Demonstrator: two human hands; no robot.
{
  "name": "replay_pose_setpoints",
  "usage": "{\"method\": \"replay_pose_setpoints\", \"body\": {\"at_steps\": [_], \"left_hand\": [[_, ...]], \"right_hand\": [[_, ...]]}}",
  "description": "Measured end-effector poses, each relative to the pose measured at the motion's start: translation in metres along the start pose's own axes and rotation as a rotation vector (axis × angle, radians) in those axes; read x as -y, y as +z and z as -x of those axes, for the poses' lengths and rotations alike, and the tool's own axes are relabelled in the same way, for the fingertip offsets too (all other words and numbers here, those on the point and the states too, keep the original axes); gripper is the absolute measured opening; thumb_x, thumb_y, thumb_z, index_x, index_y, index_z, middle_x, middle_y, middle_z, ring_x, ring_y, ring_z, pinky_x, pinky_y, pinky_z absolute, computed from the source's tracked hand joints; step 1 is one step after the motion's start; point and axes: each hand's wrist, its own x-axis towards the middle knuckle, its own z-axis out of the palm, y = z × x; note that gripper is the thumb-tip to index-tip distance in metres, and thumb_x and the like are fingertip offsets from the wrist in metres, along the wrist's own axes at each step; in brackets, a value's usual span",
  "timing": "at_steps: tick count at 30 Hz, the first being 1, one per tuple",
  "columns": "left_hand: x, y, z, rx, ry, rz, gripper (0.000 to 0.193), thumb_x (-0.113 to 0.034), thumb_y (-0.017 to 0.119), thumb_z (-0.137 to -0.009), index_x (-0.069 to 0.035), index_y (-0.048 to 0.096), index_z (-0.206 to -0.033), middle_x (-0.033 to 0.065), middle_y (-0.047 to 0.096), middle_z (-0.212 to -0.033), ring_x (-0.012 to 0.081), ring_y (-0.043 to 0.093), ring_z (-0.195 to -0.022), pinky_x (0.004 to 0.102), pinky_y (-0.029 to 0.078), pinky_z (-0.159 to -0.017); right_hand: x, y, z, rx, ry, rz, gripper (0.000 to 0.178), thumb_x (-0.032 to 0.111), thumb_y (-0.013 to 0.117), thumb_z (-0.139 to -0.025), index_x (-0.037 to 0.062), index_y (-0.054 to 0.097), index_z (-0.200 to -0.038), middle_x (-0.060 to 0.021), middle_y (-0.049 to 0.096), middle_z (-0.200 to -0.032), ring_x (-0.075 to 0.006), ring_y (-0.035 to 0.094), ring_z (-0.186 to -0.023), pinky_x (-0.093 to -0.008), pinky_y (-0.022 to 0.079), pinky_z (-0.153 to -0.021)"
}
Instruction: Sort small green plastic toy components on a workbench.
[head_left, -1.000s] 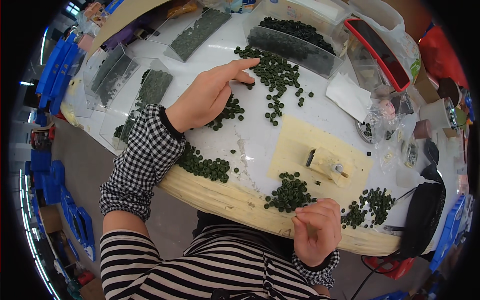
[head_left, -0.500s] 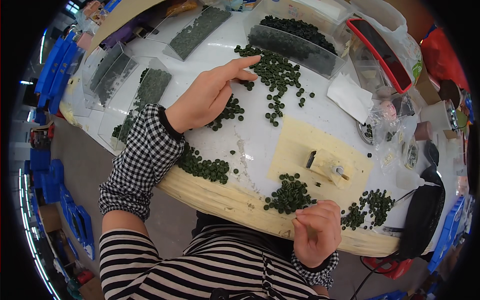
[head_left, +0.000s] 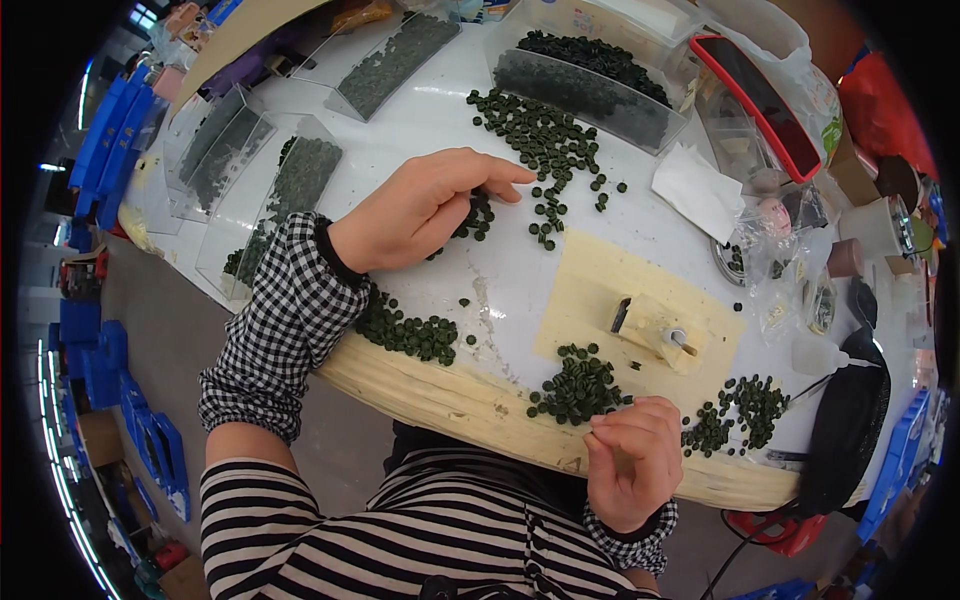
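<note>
My left hand (head_left: 425,210) is over the middle of the table, index finger stretched out to the near edge of a spread of small dark green round pieces (head_left: 545,135). Its fingers are apart, and a smaller cluster of the same pieces (head_left: 480,218) shows partly beneath it. At the table's front edge my right hand (head_left: 640,465) is curled, thumb and fingertips close together; whatever they may hold is too small to make out. Just beside its fingertips lies a heap of green pieces (head_left: 575,388). Behind that stands a small cream block fixture with a metal pin (head_left: 660,335) on a yellowish sheet (head_left: 580,285).
More green pieces lie in piles at front left (head_left: 410,335) and front right (head_left: 750,410). Clear bins of pieces stand at the back (head_left: 590,100) and left (head_left: 300,180). A red-cased phone (head_left: 760,105), white tissue (head_left: 697,190) and black pouch (head_left: 845,440) occupy the right.
My left hand has moved toward me, its index finger coming down from the far part of the spread to its near edge. The right hand has hardly moved.
</note>
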Motion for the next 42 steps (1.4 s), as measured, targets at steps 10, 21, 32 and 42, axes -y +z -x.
{"method": "replay_pose_setpoints", "body": {"at_steps": [10,21,32,42], "left_hand": [[-0.016,0.011,-0.004,0.109,0.184,-0.132,0.053,0.013,0.044,-0.076,-0.001,0.065,-0.123,0.0141,0.067,-0.118,0.0312,0.06,-0.114,0.041,0.046,-0.101],[-0.018,0.008,-0.004,0.15,0.084,-0.014,0.056,0.012,0.041,-0.078,0.0,0.061,-0.128,0.0161,0.068,-0.114,0.0333,0.063,-0.105,0.0412,0.049,-0.097],[-0.028,0.019,-0.009,0.208,0.318,-0.184,0.044,-0.014,0.078,-0.08,-0.003,0.064,-0.12,0.009,0.065,-0.117,0.0294,0.06,-0.112,0.0388,0.053,-0.091],[-0.021,0.009,-0.002,0.2,0.248,-0.264,0.02,-0.007,0.078,-0.076,-0.004,0.07,-0.094,0.005,0.066,-0.103,0.0252,0.062,-0.095,0.0361,0.054,-0.079]], "right_hand": [[0.001,0.0,0.0,-0.004,0.002,0.017,0.019,0.003,0.08,-0.076,0.0069,0.065,-0.088,-0.0059,0.07,-0.083,-0.0252,0.062,-0.075,-0.0418,0.05,-0.079],[0.0,0.001,0.001,-0.009,0.0,0.01,0.019,0.003,0.08,-0.076,0.0066,0.065,-0.088,-0.006,0.07,-0.082,-0.0255,0.062,-0.075,-0.0417,0.051,-0.078],[0.0,0.001,-0.001,-0.007,-0.004,0.013,0.021,0.002,0.081,-0.075,0.0063,0.065,-0.087,-0.0065,0.07,-0.082,-0.0266,0.062,-0.076,-0.0419,0.05,-0.078],[-0.001,0.002,-0.001,-0.013,-0.008,0.002,0.02,0.001,0.08,-0.075,0.0058,0.065,-0.087,-0.0072,0.069,-0.081,-0.0264,0.062,-0.074,-0.0414,0.05,-0.077]]}}
